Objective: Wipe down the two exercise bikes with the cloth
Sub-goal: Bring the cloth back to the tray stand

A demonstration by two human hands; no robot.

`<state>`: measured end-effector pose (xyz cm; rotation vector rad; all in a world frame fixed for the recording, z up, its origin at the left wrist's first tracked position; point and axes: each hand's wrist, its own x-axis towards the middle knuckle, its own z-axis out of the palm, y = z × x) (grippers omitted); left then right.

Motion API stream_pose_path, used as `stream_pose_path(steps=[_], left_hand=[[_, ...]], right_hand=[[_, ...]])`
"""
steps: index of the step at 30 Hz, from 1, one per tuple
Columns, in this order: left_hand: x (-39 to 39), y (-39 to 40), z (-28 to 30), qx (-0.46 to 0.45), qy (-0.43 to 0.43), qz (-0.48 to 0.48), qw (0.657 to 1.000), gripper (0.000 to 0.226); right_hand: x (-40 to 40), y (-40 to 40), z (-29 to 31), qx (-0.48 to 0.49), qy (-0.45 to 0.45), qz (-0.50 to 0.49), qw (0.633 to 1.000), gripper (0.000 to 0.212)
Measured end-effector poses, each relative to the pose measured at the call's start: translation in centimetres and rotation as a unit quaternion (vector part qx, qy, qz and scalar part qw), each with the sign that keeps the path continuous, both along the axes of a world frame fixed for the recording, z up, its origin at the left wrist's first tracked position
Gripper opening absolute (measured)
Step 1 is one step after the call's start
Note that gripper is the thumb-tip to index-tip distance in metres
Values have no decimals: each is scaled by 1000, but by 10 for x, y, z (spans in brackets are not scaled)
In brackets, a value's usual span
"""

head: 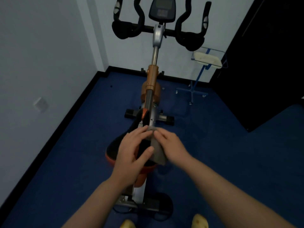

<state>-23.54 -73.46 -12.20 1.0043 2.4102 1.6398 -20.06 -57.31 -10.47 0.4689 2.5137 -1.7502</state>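
Two hands: both over the saddle [115,145]
Left hand [131,150]: fingers spread, tips touching the cloth [158,152]
Right hand [171,145]: holding the cloth
Cloth: grey, draped over the saddle
Exercise bike [152,76]: on blue floor [213,145]

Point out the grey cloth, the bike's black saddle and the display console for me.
Grey cloth [158,149]: head view, on its flat middle, beside the right hand.
Black saddle with orange edge [113,148]: head view, on its left side.
Dark display console [162,9]: head view, on its screen face.
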Motion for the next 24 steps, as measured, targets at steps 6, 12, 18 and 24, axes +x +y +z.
stream_pose_path(steps=[6,12,18,24], left_hand=[[17,59,21,-42,-9,-79,996,53],[49,130,23,-100,177,-139,969,43],[73,219,10,-79,236,-109,962,16],[79,286,10,-107,203,-53,972,20]], right_hand=[[23,64,25,-194,-83,-53,976,33],[62,144,27,-218,-142,-61,964,36],[98,223,23,-212,-196,-51,956,43],[142,297,10,-93,-164,12,982,61]])
